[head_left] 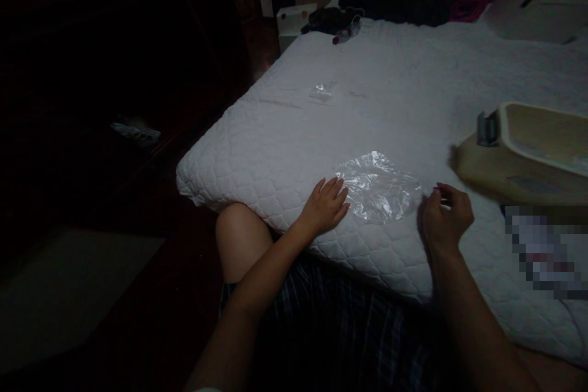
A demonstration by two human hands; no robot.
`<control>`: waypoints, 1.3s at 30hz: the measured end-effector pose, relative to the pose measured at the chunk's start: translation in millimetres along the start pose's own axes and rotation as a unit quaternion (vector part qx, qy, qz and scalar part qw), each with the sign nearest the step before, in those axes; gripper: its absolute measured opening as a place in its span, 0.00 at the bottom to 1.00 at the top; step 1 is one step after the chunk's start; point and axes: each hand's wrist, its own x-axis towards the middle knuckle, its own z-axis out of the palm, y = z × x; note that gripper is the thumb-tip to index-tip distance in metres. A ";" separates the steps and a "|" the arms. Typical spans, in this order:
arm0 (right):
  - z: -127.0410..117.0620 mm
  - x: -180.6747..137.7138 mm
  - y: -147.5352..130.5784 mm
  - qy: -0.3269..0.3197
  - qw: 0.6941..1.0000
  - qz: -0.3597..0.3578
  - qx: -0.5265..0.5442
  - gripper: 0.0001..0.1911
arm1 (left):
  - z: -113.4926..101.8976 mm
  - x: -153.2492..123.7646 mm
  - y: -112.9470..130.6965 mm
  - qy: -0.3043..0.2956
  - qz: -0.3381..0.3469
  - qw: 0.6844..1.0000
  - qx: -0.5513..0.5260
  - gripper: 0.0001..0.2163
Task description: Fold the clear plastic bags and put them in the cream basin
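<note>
Low center of the frame, the left hand (pixel 326 205) lies flat on the bed (pixel 275 147), grip spread, fingertips touching the clear plastic sheet (pixel 377 188). The right hand (pixel 445 214) sits just right of it, grip pinched together; can't tell if it's caught the edge. A beige bin (pixel 528 156) sits further right, and a smaller plastic scrap (pixel 323 92) lies farther up.

Dim scene: the white quilted mattress (pixel 413 86) catches most of the light, while the floor (pixel 68 288) at left sinks into near black. The clear plastic sheet (pixel 376 187) shows faint glare; a pixelated patch (pixel 546 251) masks the lower right
</note>
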 end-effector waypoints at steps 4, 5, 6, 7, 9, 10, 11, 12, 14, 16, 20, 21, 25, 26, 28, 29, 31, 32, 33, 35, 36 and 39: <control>-1.4 -11.6 -30.0 -0.101 0.975 -0.200 -0.007 0.16 | 2.2 -0.9 -0.1 0.002 -0.001 1.000 0.004 0.18; 0.0 -14.9 -37.3 -0.143 0.962 -0.231 -0.010 0.18 | 2.5 -1.1 -0.2 0.000 0.000 1.000 0.005 0.19; 1.7 -18.6 -43.5 -0.188 0.948 -0.257 -0.011 0.21 | 2.7 -1.1 -0.4 -0.001 0.000 1.000 0.007 0.19; 3.4 -22.4 -48.1 -0.232 0.933 -0.276 -0.013 0.23 | 2.9 -1.1 -0.7 -0.001 -0.001 1.000 0.009 0.20; 5.1 -30.4 -51.7 -0.299 0.907 -0.295 -0.022 0.25 | 2.9 -0.7 -1.0 0.001 -0.007 1.000 0.011 0.20; 4.1 -34.4 -50.5 -0.319 0.899 -0.298 -0.028 0.25 | 2.8 -0.4 -1.2 0.001 -0.011 1.000 0.010 0.20; 1.5 -38.1 -47.6 -0.331 0.895 -0.297 -0.035 0.25 | 2.7 -0.1 -1.3 0.000 -0.015 1.000 0.008 0.20; -2.8 -41.4 -43.2 -0.335 0.894 -0.296 -0.041 0.25 | 2.5 0.2 -1.3 -0.001 -0.018 1.000 0.005 0.20; -16.2 -46.8 -31.8 -0.330 0.896 -0.294 -0.043 0.25 | 2.4 0.8 -1.3 -0.002 -0.021 1.000 0.000 0.19; -33.9 -51.1 -18.9 -0.320 0.899 -0.298 -0.033 0.24 | 2.5 1.3 -1.3 0.001 -0.023 1.000 -0.001 0.19; -68.5 -60.9 4.1 -0.278 0.919 -0.279 0.011 0.18 | 3.5 1.8 -1.1 0.009 -0.031 0.999 0.003 0.19; -75.0 -63.5 8.4 -0.264 0.926 -0.268 0.022 0.16 | 3.6 1.8 -1.0 0.012 -0.034 0.999 0.000 0.19; -89.4 -65.0 12.4 -0.174 0.969 -0.168 0.041 0.09 | 2.2 2.1 -0.7 0.021 -0.039 0.999 -0.020 0.18; -90.2 -61.2 8.9 -0.138 0.979 -0.145 0.038 0.08 | 1.7 2.3 -0.6 0.023 -0.040 0.999 -0.023 0.17; -88.3 -47.4 -3.6 -0.065 0.990 -0.121 0.029 0.08 | 0.9 2.7 -0.7 0.026 -0.041 0.998 -0.028 0.17; -85.2 -38.0 -12.0 -0.042 0.991 -0.128 0.022 0.07 | 0.8 2.9 -0.8 0.028 -0.041 0.998 -0.031 0.16; -74.4 -17.1 -30.2 -0.050 0.991 -0.121 0.010 0.10 | 1.2 3.2 -1.3 0.034 -0.043 0.998 -0.035 0.16; -66.5 -6.9 -38.5 -0.045 0.991 -0.124 0.011 0.11 | 1.7 3.4 -1.6 0.039 -0.044 0.998 -0.036 0.15; -57.2 2.2 -45.3 -0.071 0.990 -0.125 0.008 0.13 | 2.4 3.5 -1.9 0.044 -0.045 0.997 -0.036 0.15; -35.7 15.3 -52.0 -0.145 0.980 -0.135 0.014 0.15 | 3.7 3.6 -2.5 0.052 -0.042 0.997 -0.033 0.15; -24.5 18.8 -51.3 -0.172 0.974 -0.147 0.017 0.16 | 4.3 3.7 -2.7 0.053 -0.039 0.997 -0.030 0.14; 4.7 18.9 -33.3 -0.267 0.945 -0.189 -0.025 0.22 | 5.3 4.1 -2.8 0.054 -0.041 0.997 -0.022 0.14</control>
